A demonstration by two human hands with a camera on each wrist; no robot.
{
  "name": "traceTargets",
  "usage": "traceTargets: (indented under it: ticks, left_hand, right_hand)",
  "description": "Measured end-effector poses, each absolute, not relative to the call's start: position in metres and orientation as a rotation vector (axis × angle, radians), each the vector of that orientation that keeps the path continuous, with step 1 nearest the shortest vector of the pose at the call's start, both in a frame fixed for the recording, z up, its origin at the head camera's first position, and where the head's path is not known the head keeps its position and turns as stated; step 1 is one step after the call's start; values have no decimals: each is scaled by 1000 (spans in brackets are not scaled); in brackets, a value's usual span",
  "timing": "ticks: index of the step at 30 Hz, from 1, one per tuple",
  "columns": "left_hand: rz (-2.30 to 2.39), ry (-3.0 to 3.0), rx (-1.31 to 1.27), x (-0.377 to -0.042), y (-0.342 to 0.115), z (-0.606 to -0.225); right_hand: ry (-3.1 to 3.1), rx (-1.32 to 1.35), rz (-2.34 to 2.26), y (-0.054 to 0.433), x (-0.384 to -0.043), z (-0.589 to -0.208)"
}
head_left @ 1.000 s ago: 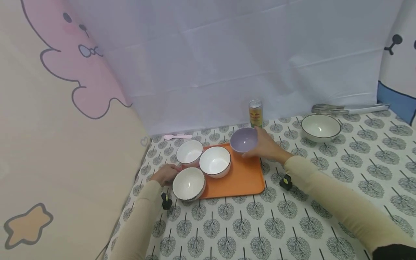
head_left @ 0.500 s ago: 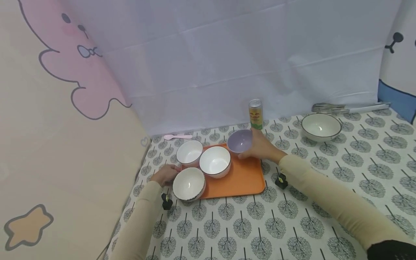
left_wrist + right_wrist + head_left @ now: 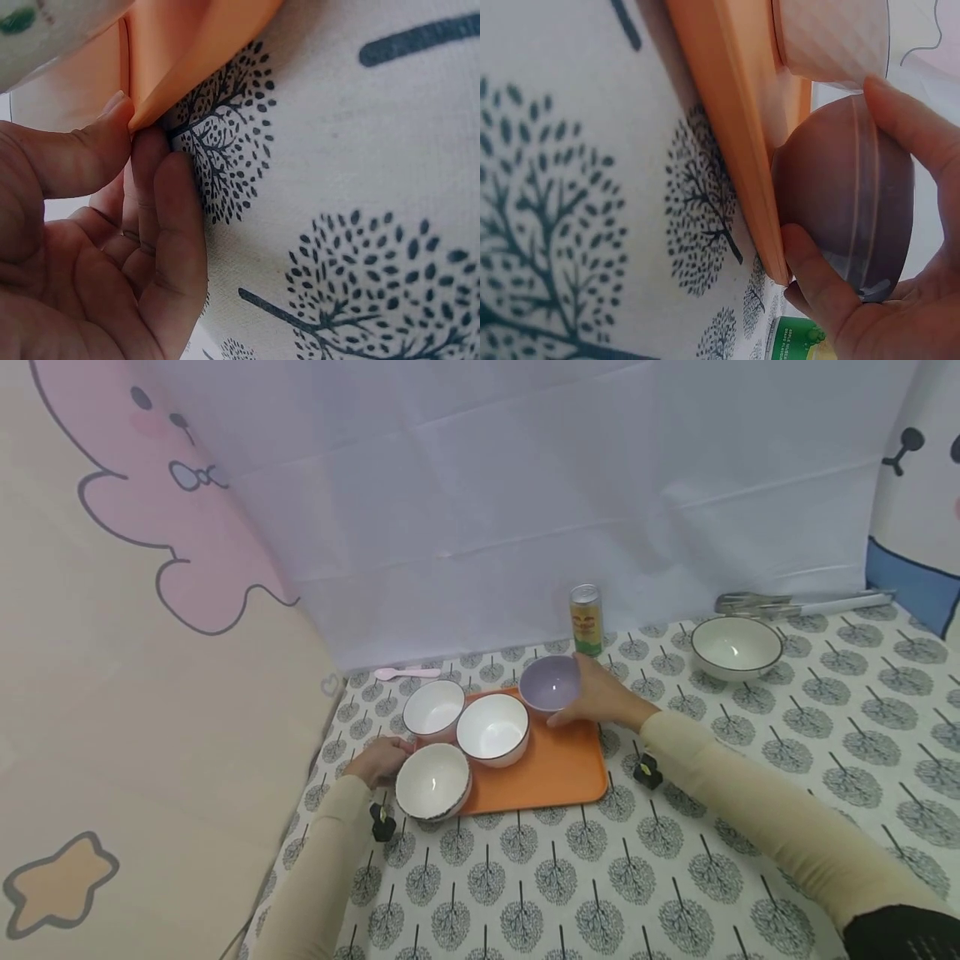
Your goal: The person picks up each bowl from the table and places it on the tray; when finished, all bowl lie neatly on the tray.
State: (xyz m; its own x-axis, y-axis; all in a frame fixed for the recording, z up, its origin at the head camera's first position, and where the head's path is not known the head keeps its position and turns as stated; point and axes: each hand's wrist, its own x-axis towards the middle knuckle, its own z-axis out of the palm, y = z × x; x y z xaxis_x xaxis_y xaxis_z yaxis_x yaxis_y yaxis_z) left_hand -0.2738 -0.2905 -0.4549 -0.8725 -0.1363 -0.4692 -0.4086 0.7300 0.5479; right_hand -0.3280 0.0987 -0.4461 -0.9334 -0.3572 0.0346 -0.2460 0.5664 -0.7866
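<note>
At the left end of the orange tray point(image 3: 558, 768), my left hand point(image 3: 378, 760) pinches the tray's edge between thumb and fingers, as the left wrist view shows. My right hand point(image 3: 600, 693) grips a purple bowl point(image 3: 550, 685) by its right side, over the tray's back right part. In the right wrist view the bowl's base point(image 3: 781, 169) is right at the tray's rim point(image 3: 727, 112), thumb and fingers spread round its wall. Crowding the tray's left half are a back white bowl point(image 3: 433, 708), a dark-rimmed middle bowl point(image 3: 492, 728) and a front cream bowl point(image 3: 433, 781).
Behind the purple bowl stands a gold drink can point(image 3: 587, 622). A pink spoon point(image 3: 407, 673) lies back left. Farther right are a wide white bowl point(image 3: 737, 647) and some long utensils point(image 3: 802, 605) along the white back curtain point(image 3: 480, 510).
My right hand has moved the purple bowl a little left, farther over the tray. The left hand keeps its pinch on the tray, and the other bowls stay in place.
</note>
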Motion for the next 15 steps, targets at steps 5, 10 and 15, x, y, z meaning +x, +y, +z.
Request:
traceTargets:
  ticks: [5,10,15]
  left_hand:
    - [903,2544,-445,-274,-290,-456]
    - [890,2550,-444,-274,-289,-456]
    - [902,2540,-457,-274,-290,-455]
  right_hand:
    - [2650,-547,-1328,101,-325,-446]
    - [2632,-609,-1387,106,-319,-444]
    - [2639,-653,-1402,112,-318,-442]
